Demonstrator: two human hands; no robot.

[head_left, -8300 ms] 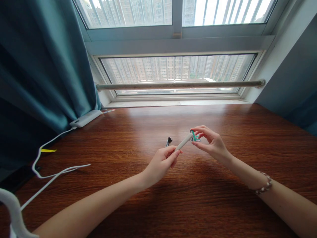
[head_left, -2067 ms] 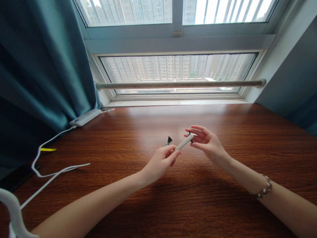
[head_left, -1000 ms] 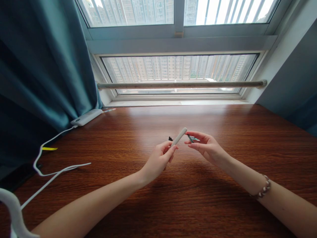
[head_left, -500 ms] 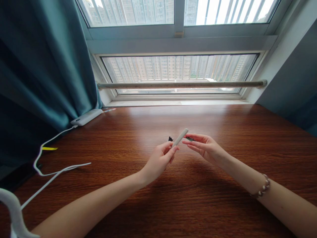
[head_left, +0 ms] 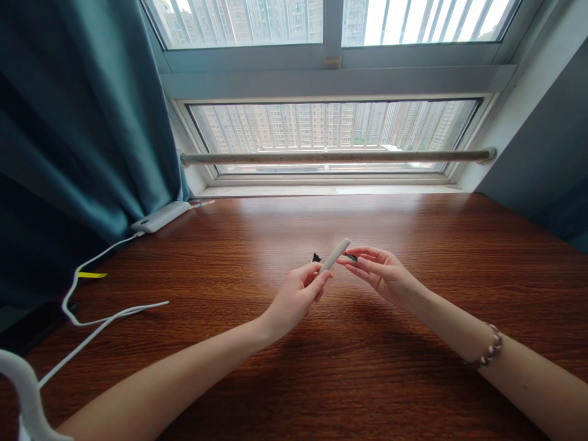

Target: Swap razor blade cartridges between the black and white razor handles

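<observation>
Pale stick (head_left: 334,255), in left hand (head_left: 290,301), pinched; tip beyond fingers (head_left: 307,270)

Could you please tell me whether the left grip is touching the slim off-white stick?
Touching: the head view shows the left grip closed around the near part of the slim off-white stick.

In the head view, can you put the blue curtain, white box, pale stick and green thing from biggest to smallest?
Blue curtain
White box
Pale stick, in the left hand
Green thing, in the right hand, partly covered
</observation>
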